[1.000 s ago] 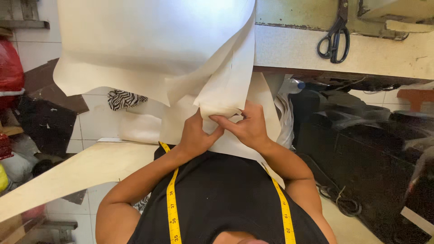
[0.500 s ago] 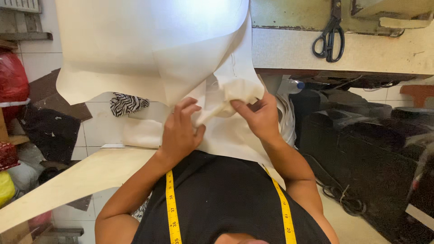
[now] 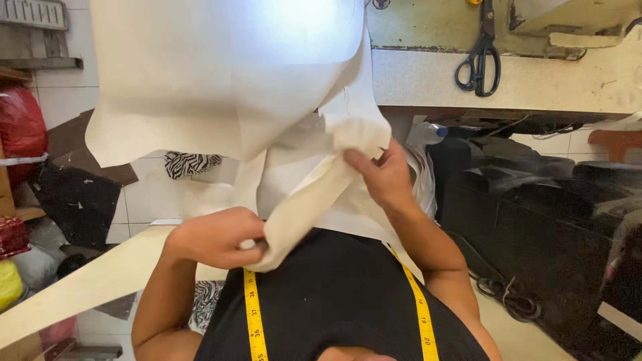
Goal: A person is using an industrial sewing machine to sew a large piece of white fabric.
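A large piece of cream fabric (image 3: 221,80) hangs off the table edge down toward me. A folded strip of the same cloth (image 3: 307,200) runs slantwise between my hands. My left hand (image 3: 214,237) grips the strip's lower end close to my chest. Higher up and to the right, my right hand (image 3: 378,174) pinches the bunched upper end. A yellow tape measure (image 3: 253,314) hangs around my neck over a black top.
Black scissors (image 3: 478,63) lie on the worn table (image 3: 568,80) at the upper right. A long cream strip (image 3: 80,287) stretches to the lower left. Dark fabric scraps, a zebra-print piece (image 3: 190,162) and red bags (image 3: 20,127) sit on the tiled floor at left. A dark machine base (image 3: 535,200) stands at right.
My hands have pulled apart: the left moved down toward my chest, the right rose to the right, stretching the folded strip between them.
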